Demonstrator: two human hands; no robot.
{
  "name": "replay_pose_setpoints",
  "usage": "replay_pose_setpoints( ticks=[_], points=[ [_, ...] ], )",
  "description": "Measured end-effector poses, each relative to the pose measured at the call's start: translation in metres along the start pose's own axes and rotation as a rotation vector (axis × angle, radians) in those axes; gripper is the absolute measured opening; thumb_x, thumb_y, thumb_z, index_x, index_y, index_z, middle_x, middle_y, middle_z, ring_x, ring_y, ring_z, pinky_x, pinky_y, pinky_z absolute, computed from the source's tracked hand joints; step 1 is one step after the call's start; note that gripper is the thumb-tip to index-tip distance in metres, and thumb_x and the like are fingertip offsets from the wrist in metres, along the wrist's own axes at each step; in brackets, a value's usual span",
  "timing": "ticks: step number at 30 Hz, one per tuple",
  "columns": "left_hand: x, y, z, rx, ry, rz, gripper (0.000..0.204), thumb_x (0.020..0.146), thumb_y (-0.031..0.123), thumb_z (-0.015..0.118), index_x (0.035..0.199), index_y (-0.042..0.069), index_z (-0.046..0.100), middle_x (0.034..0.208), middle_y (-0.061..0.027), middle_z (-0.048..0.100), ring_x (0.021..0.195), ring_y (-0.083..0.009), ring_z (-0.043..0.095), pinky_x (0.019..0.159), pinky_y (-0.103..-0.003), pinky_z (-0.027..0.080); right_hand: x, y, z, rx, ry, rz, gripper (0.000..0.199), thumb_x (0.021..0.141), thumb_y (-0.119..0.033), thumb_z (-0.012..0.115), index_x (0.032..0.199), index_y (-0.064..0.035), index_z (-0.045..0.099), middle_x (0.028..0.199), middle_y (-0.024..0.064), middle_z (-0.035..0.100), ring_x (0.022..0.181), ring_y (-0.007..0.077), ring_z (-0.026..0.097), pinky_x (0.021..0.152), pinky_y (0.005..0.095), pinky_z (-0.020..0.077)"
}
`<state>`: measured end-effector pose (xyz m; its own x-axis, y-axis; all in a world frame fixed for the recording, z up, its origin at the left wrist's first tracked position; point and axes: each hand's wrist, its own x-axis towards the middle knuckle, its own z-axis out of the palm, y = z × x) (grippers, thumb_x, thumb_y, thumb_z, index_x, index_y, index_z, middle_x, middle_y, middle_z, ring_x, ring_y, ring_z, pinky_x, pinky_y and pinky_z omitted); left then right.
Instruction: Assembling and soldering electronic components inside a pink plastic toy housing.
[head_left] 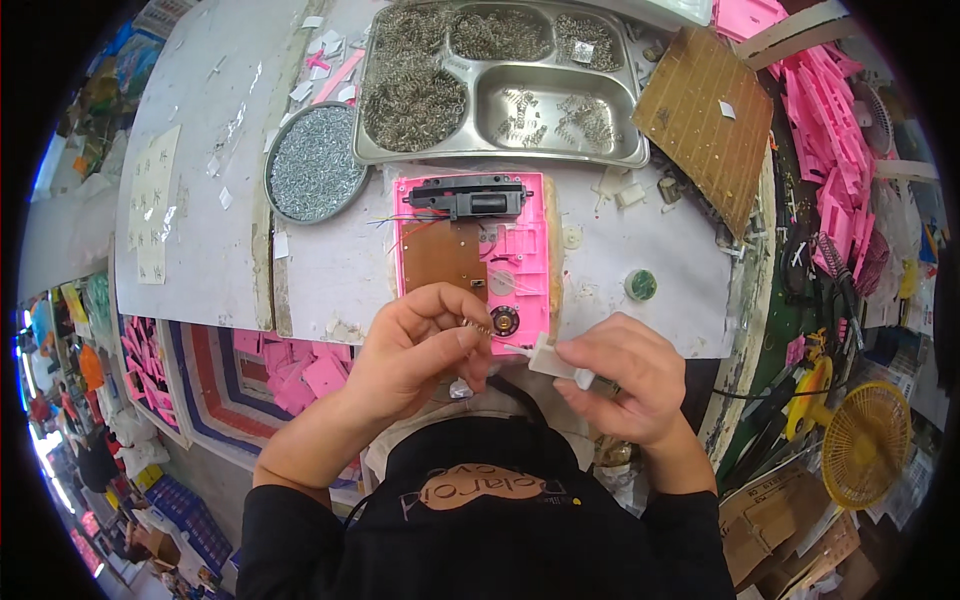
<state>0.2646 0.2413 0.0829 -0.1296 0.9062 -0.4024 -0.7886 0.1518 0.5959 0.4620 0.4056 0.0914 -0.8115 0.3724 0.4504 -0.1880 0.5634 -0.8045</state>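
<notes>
My left hand (pixel 428 340) pinches a small metal spring (pixel 479 326) between thumb and fingertips. Close beside it, my right hand (pixel 632 376) grips a white plastic piece (pixel 550 360) with a thin stem pointing left toward the spring. Both hands are over the near edge of a pink plastic housing (pixel 534 240) lying on the table. Inside the housing are a black mechanism (pixel 470 200) with thin coloured wires, a brown circuit board (pixel 440 255) and a round black part (pixel 505 320) near the front. My left hand covers the housing's near left corner.
Beyond the housing stands a steel compartment tray (pixel 490 155) of springs. Left of it is a round dish of small screws (pixel 315 165). A brown board (pixel 705 120) leans at the far right, near heaped pink parts (pixel 830 140). A small green-topped round container (pixel 640 285) and a yellow fan (pixel 865 445) are on the right.
</notes>
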Motion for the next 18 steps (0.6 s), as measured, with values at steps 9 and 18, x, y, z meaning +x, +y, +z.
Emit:
replay_pose_setpoints(
  ticks=[9,18],
  points=[
    [-0.002,-0.009,0.004,0.338,-0.04,-0.067,0.019,0.099,0.004,0.067,0.116,-0.002,0.064,0.101,-0.0111,0.074,0.081,-0.0157,0.072,0.069,-0.03,0.06,-0.007,0.0,0.003,-0.159,-0.07,-0.076,0.049,0.069,0.003,0.083,0.117,-0.0023,0.074,0.093,0.0095,0.073,0.074,0.0267,0.066,0.063,0.0341,0.0541],
    [0.052,0.034,0.022,1.535,-0.366,0.49,0.027,0.086,0.015,0.077,0.109,0.004,0.069,0.089,-0.0117,0.068,0.08,-0.0317,0.07,0.07,-0.041,0.056,-0.038,0.022,-0.008,0.68,0.069,0.364,0.035,0.082,0.009,0.078,0.116,0.0089,0.071,0.098,0.0187,0.072,0.088,0.0241,0.071,0.077,0.0347,0.0583]
  ],
)
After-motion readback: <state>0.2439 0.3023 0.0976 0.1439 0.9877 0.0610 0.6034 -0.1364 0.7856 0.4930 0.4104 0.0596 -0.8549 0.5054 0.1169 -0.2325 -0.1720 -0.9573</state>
